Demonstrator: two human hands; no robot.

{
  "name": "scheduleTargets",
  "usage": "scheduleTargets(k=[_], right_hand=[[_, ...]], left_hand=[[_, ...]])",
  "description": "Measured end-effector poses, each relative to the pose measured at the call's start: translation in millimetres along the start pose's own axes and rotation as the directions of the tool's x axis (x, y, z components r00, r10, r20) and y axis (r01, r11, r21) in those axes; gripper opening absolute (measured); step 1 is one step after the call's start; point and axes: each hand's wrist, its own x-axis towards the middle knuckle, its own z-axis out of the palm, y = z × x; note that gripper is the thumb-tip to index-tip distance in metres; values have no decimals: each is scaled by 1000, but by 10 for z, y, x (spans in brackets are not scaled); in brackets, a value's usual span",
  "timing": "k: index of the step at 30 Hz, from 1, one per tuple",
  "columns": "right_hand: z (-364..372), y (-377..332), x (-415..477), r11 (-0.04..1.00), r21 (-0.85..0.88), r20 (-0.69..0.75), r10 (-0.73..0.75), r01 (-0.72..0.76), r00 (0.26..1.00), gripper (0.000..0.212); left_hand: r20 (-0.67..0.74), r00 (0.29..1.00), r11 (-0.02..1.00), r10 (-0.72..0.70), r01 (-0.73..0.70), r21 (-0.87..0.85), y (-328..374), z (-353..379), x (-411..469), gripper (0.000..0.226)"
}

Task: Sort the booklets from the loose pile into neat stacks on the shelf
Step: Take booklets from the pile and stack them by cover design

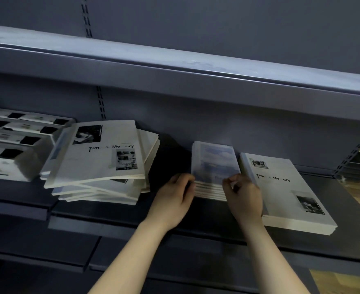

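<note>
Grey metal shelf (115, 213), dim light. Three groups of booklets on it.

Loose pile (102, 162): left of the shelf's middle, covers fanned at odd angles, edges sticking out on the right side. Top cover white, reads "Time & Memory", with two dark photos.

Blue-covered stack (215, 162): near the shelf's middle, pushed close to the back panel, several booklets deep, edges roughly square. Top cover blurred.

White-covered stack (285, 192): just beside the blue one on its right, squared up, reaching towards the shelf's front edge. Same title on top.

Left hand (175, 196): fingers curled against the near left corner of the blue-covered stack, gripping its side.

Right hand (243, 196): thumb and bent fingers pinch the stack's near right corner, with the wrist lying over the left edge of the white-covered stack.

Far left end of the shelf: rows of pale boxes (11, 145) with black patches. Upper shelf (175, 68) overhangs.
</note>
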Motion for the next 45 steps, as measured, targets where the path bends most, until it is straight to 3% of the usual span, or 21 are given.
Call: scheduleTargets(k=[4,9,19,26,33,38,42,45], right_hand=[[112,-230,-96,997,36,32,-63,62,998,7],[270,-484,-150,996,59,93,-78,72,993,12],[569,-785,-239,989,144,194,-51,23,980,13],[670,-827,-291,986,164,233,-21,-18,972,8],[619,-777,-290,984,178,245,-15,-30,969,11],[561,-721,-277,986,164,229,-3,-35,974,11],[506,-670,-257,988,155,212,-8,-25,977,10],[457,-628,-246,984,172,215,4,-42,977,11]], left_hand=[[-109,990,996,87,-82,44,137,-404,6,32],[-301,950,995,79,-54,89,-7,-930,-46,27],[-511,834,888,-206,379,260,-688,-1724,-472,22],[-532,685,695,-498,682,228,-772,-1878,-539,60],[-461,681,743,-570,666,67,-706,-1935,-451,48],[-408,684,722,-604,687,84,-666,-1958,-360,46],[-339,704,781,-624,576,-242,-587,-1885,-315,33],[-347,736,809,-582,480,-339,-539,-1811,-313,31]])
